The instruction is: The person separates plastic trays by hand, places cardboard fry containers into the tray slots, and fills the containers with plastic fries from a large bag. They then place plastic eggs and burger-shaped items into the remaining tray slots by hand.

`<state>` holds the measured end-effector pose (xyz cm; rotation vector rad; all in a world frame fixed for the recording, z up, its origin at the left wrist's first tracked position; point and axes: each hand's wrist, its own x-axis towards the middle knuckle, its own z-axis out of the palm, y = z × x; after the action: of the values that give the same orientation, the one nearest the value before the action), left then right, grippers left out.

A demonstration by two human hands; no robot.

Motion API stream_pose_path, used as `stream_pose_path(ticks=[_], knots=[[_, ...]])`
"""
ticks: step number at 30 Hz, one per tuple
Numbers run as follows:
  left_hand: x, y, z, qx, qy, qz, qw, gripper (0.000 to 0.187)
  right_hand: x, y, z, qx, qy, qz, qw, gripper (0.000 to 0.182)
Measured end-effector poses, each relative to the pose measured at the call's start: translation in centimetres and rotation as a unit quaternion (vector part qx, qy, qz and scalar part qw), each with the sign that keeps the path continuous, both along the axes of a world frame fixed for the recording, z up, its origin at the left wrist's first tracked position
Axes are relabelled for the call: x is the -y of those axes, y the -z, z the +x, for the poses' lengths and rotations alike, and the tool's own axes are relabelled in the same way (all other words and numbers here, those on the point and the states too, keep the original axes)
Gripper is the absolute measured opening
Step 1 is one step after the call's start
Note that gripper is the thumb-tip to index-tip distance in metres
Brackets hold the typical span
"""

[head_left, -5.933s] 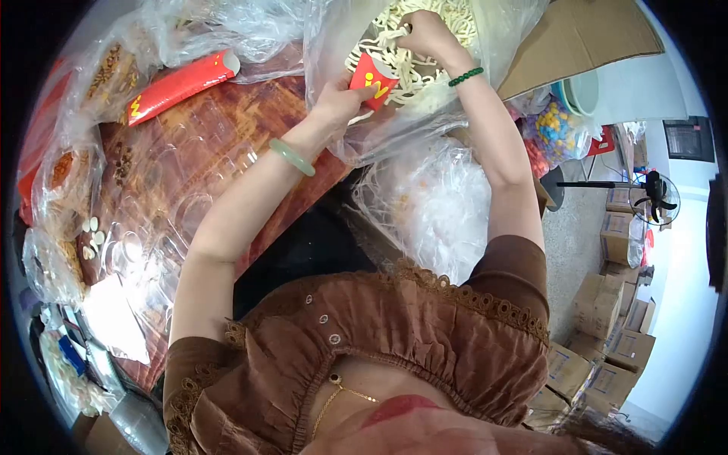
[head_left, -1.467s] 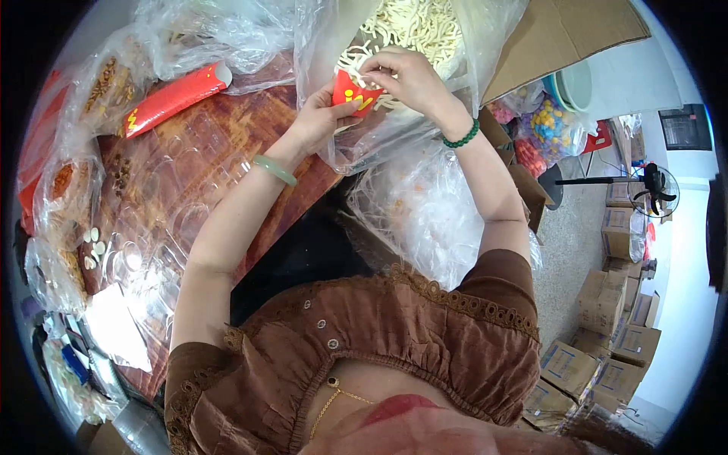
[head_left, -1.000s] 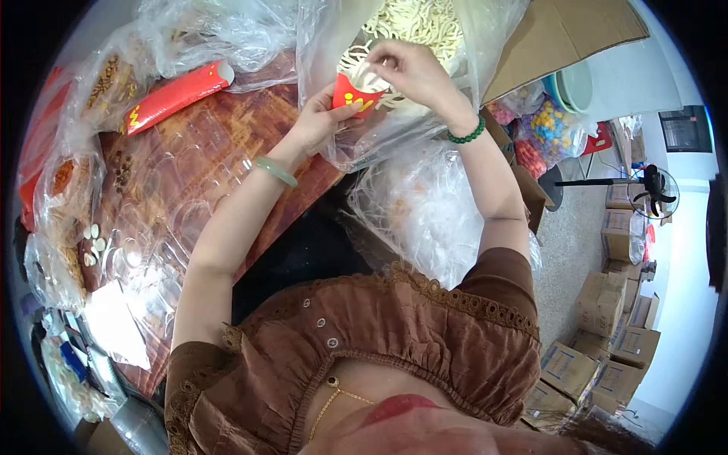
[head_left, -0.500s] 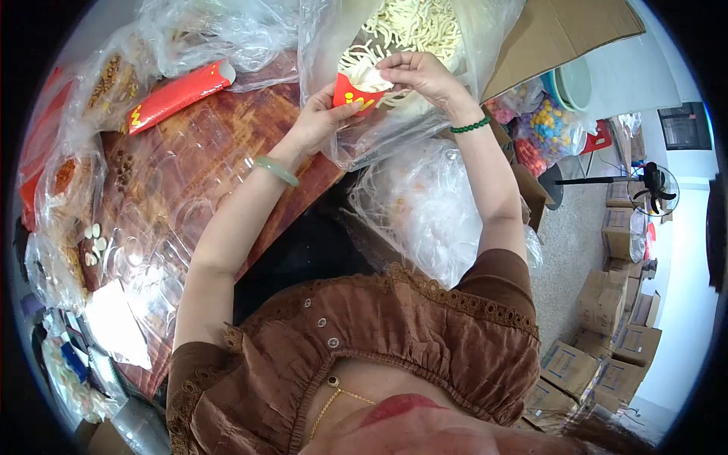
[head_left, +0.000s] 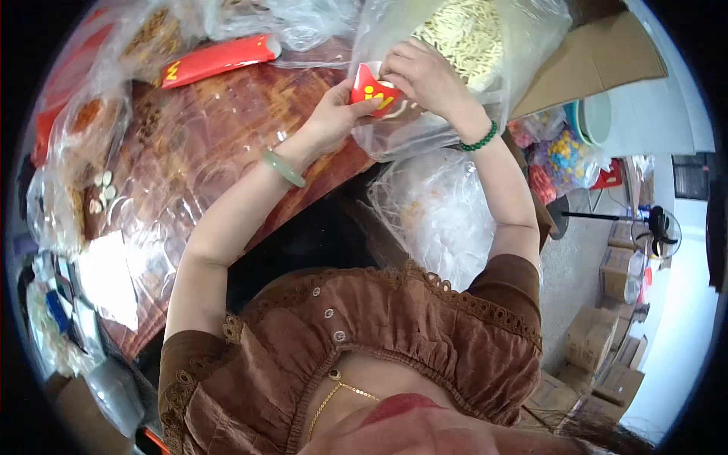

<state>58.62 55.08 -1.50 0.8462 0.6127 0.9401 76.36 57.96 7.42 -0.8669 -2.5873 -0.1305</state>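
My left hand (head_left: 334, 117) grips a small red fry carton (head_left: 371, 89) with a yellow logo, held up over the edge of the table. My right hand (head_left: 425, 76) rests on top of the carton's mouth, fingers pressing white fry-shaped pieces into it. Right behind both hands stands a large clear plastic bag (head_left: 523, 45) full of the same white fry pieces (head_left: 466, 34). A pale green bangle circles my left wrist, and a dark green bead bracelet my right.
A stack of flat red cartons (head_left: 220, 59) lies on the wooden table (head_left: 227, 114) at the back left. Clear plastic trays (head_left: 159, 197) cover the table, with bags of small parts along its left edge. A crumpled clear bag (head_left: 436, 212) sits under my right arm; cardboard boxes (head_left: 599, 341) and a fan (head_left: 656, 227) stand on the floor.
My right hand took fry pieces from the bag and brought them down onto the carton's mouth. The view has shifted, so table and hands sit further right in the frame.
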Motion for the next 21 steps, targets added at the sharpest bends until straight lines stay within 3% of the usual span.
stream_pose_path(ticks=[6,9,10,14,16,17,18,19,20,21], knots=[[2.3,-2.2,-7.8,-0.061,-0.145,0.029,0.987,0.035,-0.6,-0.3,-8.7,0.019,-0.062,-0.072,0.995,0.018],[2.7,-1.1,-13.0,-0.028,-0.210,0.019,0.977,0.036,-2.3,1.3,-15.2,-0.041,-0.107,-0.060,0.992,0.015],[4.0,-3.1,-14.6,-0.082,-0.255,0.020,0.963,0.035,-3.3,1.7,-17.7,-0.092,-0.174,-0.099,0.975,0.013],[3.5,0.0,-21.0,-0.059,-0.305,0.060,0.949,0.037,-3.8,2.4,-25.2,-0.103,-0.160,-0.150,0.970,0.013],[3.9,1.0,-22.8,-0.029,-0.333,0.043,0.942,0.040,-4.3,3.1,-27.9,-0.069,-0.154,-0.390,0.905,0.017],[4.1,1.2,-23.9,-0.114,-0.336,0.034,0.934,0.060,-5.6,4.6,-29.1,-0.096,-0.226,-0.422,0.873,0.021],[4.4,1.1,-25.0,-0.111,-0.338,0.033,0.934,0.060,-6.1,5.5,-30.1,-0.093,-0.226,-0.422,0.873,0.021],[4.9,0.8,-26.0,-0.296,-0.360,0.126,0.876,0.073,-6.3,6.3,-30.9,-0.042,-0.194,-0.400,0.895,0.022],[5.2,0.8,-27.1,-0.467,-0.364,0.212,0.777,0.087,-6.5,7.0,-31.6,0.009,-0.161,-0.376,0.913,0.023],[4.9,1.7,-28.7,-0.538,-0.338,0.250,0.731,0.107,-6.6,7.7,-32.1,0.046,-0.147,-0.351,0.924,0.027]])
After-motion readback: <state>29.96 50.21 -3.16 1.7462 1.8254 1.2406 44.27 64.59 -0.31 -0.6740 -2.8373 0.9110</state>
